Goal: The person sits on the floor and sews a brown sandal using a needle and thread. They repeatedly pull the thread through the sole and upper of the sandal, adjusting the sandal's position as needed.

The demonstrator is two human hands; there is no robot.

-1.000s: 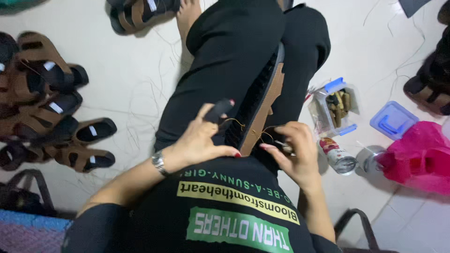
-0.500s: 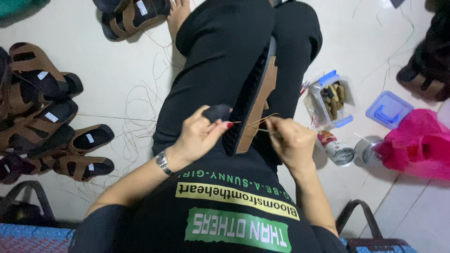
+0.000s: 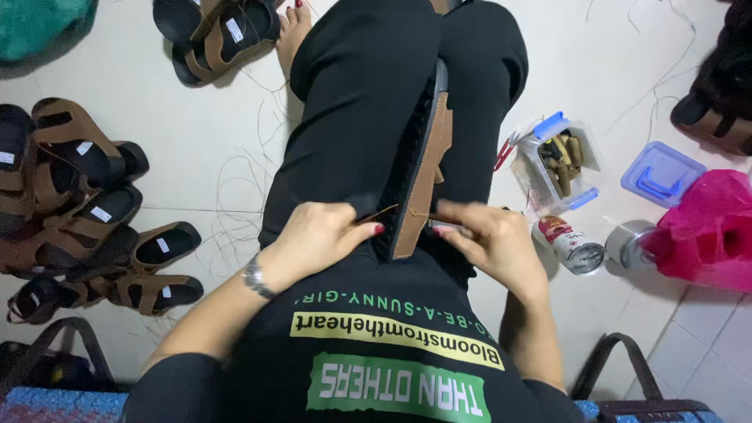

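A black sandal sole with a tan leather strap (image 3: 427,168) stands on edge between my knees, held against my black trousers. My left hand (image 3: 317,235) presses on the sole's near end from the left, its fingertips pinching a thin needle and thread at the strap. From the right, my right hand (image 3: 489,239) grips the strap's lower end, fingers closed on the leather and the thread. A wristwatch (image 3: 256,278) is on my left wrist.
Finished brown and black sandals (image 3: 78,211) are piled on the floor at left, another pair (image 3: 215,35) lies at the top. At right are a clear box of small parts (image 3: 560,160), a blue lid (image 3: 662,172), a tin can (image 3: 570,244) and a pink bag (image 3: 709,227). Loose threads lie on the tiles.
My left hand has come down from the black piece it held above the sole and now pinches at the strap edge. Both hands have closed in on the sole's near end.
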